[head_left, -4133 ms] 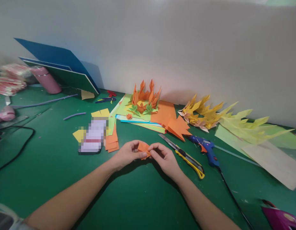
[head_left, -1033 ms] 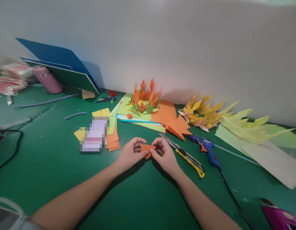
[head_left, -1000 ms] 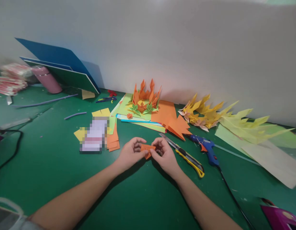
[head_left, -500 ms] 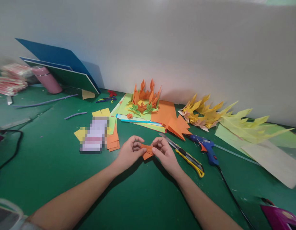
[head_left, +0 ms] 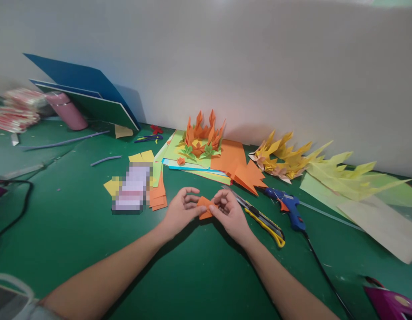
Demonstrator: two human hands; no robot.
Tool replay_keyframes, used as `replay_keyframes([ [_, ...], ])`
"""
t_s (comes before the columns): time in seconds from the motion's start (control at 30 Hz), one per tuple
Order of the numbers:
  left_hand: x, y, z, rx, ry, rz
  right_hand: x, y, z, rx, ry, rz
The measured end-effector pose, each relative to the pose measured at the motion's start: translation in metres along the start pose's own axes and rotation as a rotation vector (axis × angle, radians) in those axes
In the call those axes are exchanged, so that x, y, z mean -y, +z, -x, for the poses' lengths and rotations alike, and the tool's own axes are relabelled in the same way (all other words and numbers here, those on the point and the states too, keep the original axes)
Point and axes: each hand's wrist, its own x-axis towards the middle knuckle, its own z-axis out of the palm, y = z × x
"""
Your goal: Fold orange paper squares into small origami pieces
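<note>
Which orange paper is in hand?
The small folded piece, pinched between left hand and right hand; the orange stack, big sheet and flower lie farther back, untouched.

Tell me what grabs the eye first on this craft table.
Both hands meet at the centre: the left hand and right hand pinch a small folded orange paper over the green table. Behind it, a spiky orange paper flower stands by the wall, with yellow paper flowers to its right.
</note>
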Motion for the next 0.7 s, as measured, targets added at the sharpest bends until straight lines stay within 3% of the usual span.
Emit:
replay_keyframes([
  [0.2, -0.001, 0.002, 0.002, 0.028, 0.027, -0.004, 0.004, 0.003, 0.002, 0.041, -0.026, 0.057],
  [0.33, -0.002, 0.000, 0.001, 0.020, -0.005, 0.042, 0.005, 0.005, 0.003, 0.016, -0.033, 0.061],
  [0.47, -0.005, -0.002, 0.003, 0.049, 0.054, 0.057, 0.004, 0.004, 0.003, -0.005, -0.060, 0.145],
  [0.6, -0.004, 0.000, 0.004, -0.020, 0.218, -0.133, 0.009, 0.003, 0.004, -0.087, -0.267, 0.330],
  [0.7, -0.002, 0.001, 0.004, -0.006, 0.181, -0.162, 0.012, 0.001, 0.006, -0.178, -0.434, 0.467],
])
